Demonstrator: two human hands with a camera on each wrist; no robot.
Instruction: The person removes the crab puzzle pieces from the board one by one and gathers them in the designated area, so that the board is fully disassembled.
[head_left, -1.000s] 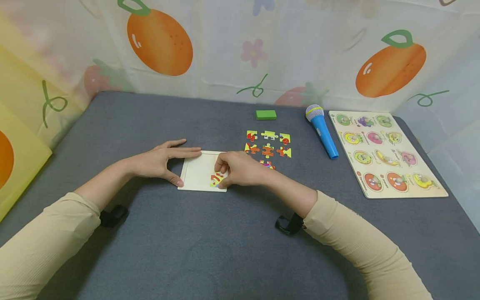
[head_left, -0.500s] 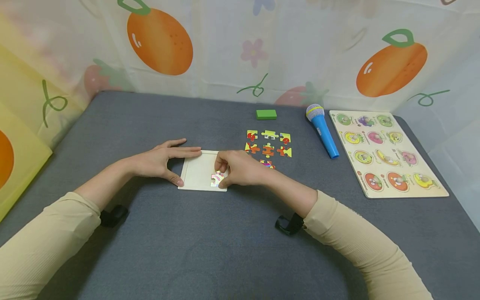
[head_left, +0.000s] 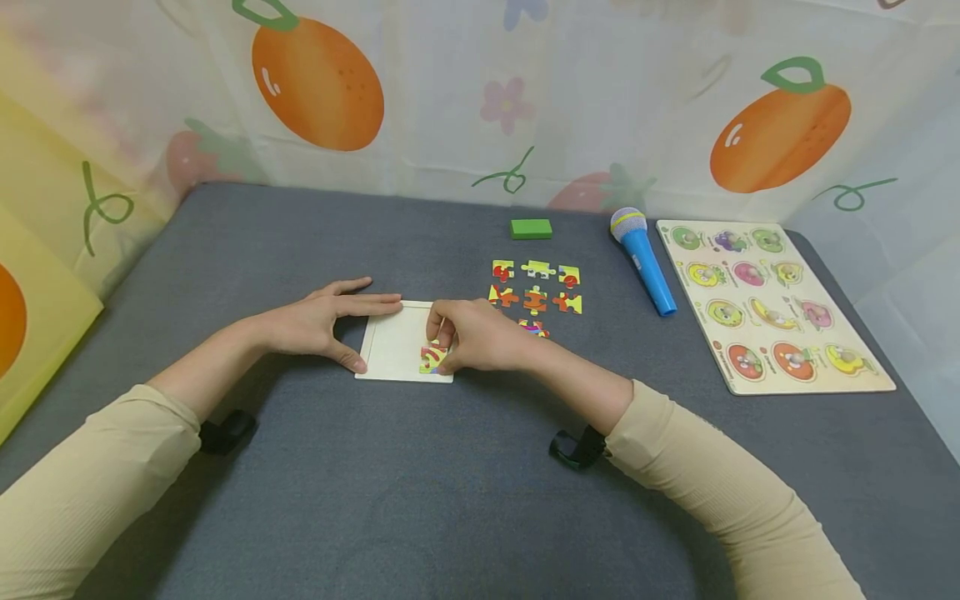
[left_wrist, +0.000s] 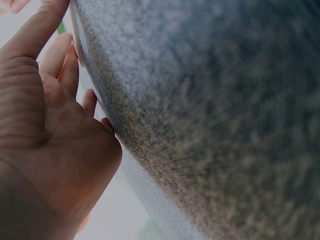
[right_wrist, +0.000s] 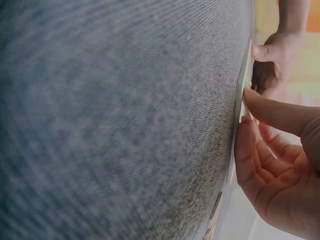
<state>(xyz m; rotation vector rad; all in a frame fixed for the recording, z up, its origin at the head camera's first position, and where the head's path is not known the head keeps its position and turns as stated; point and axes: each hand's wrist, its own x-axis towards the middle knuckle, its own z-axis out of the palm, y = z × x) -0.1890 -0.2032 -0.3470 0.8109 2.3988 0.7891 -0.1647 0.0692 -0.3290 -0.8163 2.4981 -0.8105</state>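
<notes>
In the head view, a pale shallow puzzle tray (head_left: 390,342) lies on the grey table. My left hand (head_left: 318,321) rests against its left side, index finger along the far edge and thumb at the near left corner. The left wrist view shows that hand's palm (left_wrist: 65,135) side-on. My right hand (head_left: 480,335) bends over the tray's right part and pinches a yellow and red puzzle piece (head_left: 432,360) at the near right corner. Its thumb and fingers hide part of the piece. In the right wrist view, the right thumb (right_wrist: 275,114) meets the tray's edge.
Several loose puzzle pieces (head_left: 536,300) lie right of the tray, one partly behind the right hand. Beyond them sits a green block (head_left: 531,229). A blue toy microphone (head_left: 647,262) and a fruit board (head_left: 772,308) lie farther right. A printed curtain (head_left: 435,100) hangs behind the table.
The puzzle piece tilts slightly under the right fingers; it caught glare half a second ago and shows its colours now. The left hand and tray stay in place.
</notes>
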